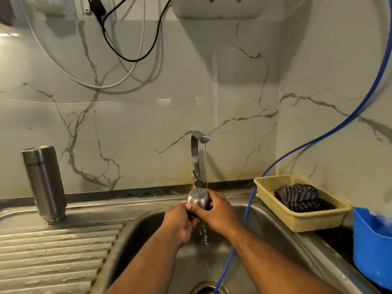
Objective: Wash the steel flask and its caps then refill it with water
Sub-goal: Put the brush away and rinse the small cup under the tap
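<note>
We look down on a steel sink [146, 234] set in a kitchen counter, with both forearms reaching in from the near edge. The left hand [180, 221] and the right hand [217, 211] meet over the basin, and both curl their fingers around a rounded steel cap [198, 198]. They hold it directly beneath the tap [196, 158] at the sink's far edge. A thin stream of water [205, 166] lands on the cap and runs off below the hands.

The steel flask [45, 183] stands upside down, mouth on the counter, at the far left corner beside the ribbed draining board [53, 251]. Its printed lettering is inverted and appears to read "MILTON".

On the counter's right edge sits a cream plastic basket [307, 221] holding a dark striped cloth [299, 198], with a blue tub [369, 251] just beside it. A blue hose [318, 139] curves down from the right wall into the sink.
</note>
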